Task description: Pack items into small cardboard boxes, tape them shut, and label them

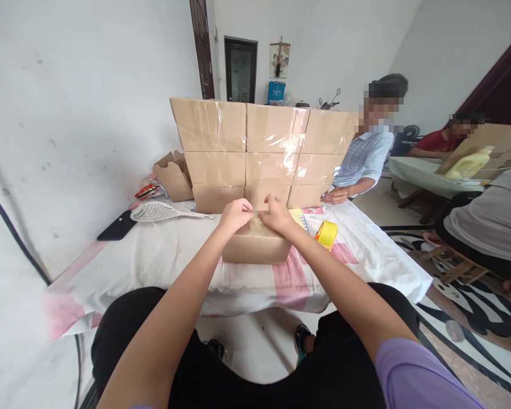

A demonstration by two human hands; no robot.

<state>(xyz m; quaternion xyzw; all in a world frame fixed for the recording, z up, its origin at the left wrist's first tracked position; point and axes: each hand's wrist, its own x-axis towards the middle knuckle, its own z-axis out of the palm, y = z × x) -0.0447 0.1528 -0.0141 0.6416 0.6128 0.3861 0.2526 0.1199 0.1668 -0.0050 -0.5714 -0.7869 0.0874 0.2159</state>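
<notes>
Near front table edge (162, 274), my left hand (237, 215) and right hand (279, 217) touch carton (256, 250), pinch unclear; probably light, stiff: grip sides.

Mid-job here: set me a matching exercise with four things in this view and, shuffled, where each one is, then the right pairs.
Things:
1. Yellow roll of tape
2. White perforated plastic scoop
3. Flat black rectangular phone
4. Single separate brown cardboard box

Places:
A. Farthest left of the four
B. Under the left hand and right hand
C. Beyond the right forearm, farthest right of the four
D. Second from left, handle toward the left hand

Pairs: 1-C, 2-D, 3-A, 4-B
</notes>
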